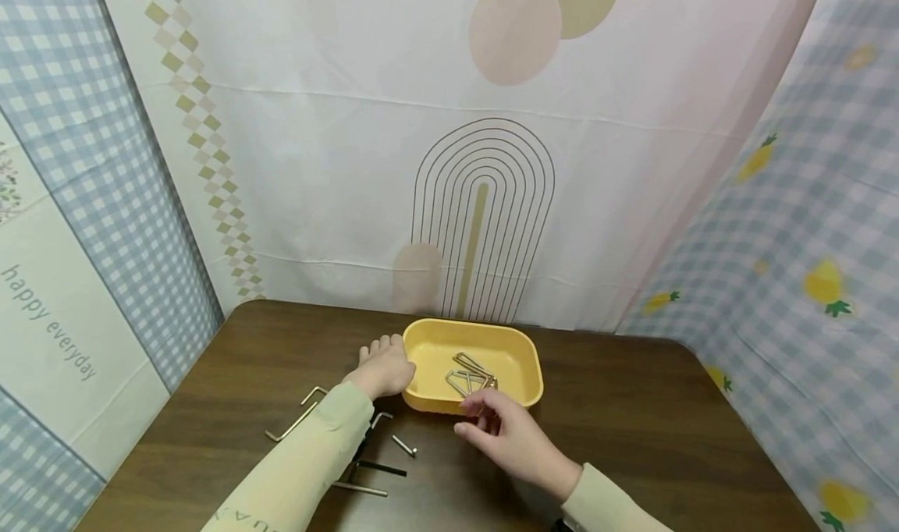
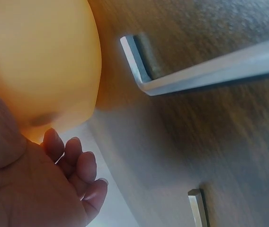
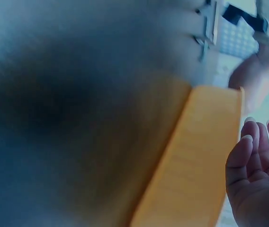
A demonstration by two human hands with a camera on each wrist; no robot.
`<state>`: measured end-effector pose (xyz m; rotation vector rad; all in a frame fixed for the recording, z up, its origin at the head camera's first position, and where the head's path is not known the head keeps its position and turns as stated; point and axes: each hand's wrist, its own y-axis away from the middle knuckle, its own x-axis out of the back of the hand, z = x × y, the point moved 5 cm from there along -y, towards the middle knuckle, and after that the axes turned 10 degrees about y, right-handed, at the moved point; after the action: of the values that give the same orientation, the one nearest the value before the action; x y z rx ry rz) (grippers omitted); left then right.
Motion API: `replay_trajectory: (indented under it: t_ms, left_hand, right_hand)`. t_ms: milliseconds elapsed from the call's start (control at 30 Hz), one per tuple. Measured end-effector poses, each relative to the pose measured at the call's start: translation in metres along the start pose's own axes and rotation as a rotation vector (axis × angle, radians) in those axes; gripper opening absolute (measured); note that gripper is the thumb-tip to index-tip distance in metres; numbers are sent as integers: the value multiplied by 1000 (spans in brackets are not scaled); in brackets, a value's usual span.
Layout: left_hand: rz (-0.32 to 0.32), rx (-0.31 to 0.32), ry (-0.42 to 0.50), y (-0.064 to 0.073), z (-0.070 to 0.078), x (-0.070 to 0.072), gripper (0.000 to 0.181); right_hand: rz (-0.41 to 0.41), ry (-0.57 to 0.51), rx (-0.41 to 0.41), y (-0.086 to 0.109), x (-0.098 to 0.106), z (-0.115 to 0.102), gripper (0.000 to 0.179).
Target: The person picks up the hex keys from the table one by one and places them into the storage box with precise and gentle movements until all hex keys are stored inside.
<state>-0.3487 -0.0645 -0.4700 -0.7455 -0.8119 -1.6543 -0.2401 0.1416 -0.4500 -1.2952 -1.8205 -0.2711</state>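
The yellow tray [image 1: 435,356] stood toward the back of the worktop [image 1: 618,430], with several bent metal keys [image 1: 472,364] bunched inside, toward its near right part. The left hand [image 1: 381,370] lay against the tray's left end, fingers loosely bent rather than clenched, and seemed to steady it; whether the thumb pressed on the rim could not be told. The right hand [image 1: 518,437] hovered at the near rim, half open, a gap between thumb and fingers, with nothing visible in its grasp.

Light pressure from the left hand was probably enough; a hard push could have slid the tray. The right hand did best to clear the rim fully and pinch one key at a time by its long arm, since the bunched ones looked likely to hook together. Near the left forearm lay a long loose key [image 1: 295,423], a black key [image 1: 382,467] and a short bolt-like piece [image 1: 403,445]; that sleeve needed lifting clear so as not to drag them.
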Motion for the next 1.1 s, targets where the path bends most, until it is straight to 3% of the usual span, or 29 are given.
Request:
replay_trajectory:
  t_ms: [133,400,733,1100]
  left_hand:
    - [4,1,-7,-2,0,-1,40]
    - [19,3,2,-4,-2,-3,41]
    - [15,9,-6,3,3,2,42]
    - [29,-9,22,2,2,0,39]
  right_hand:
    - [-45,-4,41,8,-15,-1,24]
    - [-149,-39,18,11,-40,2,31]
    - [-154,25,32,-1,-58,-4,24]
    - [-224,128,-11,-18,-66,-18,16]
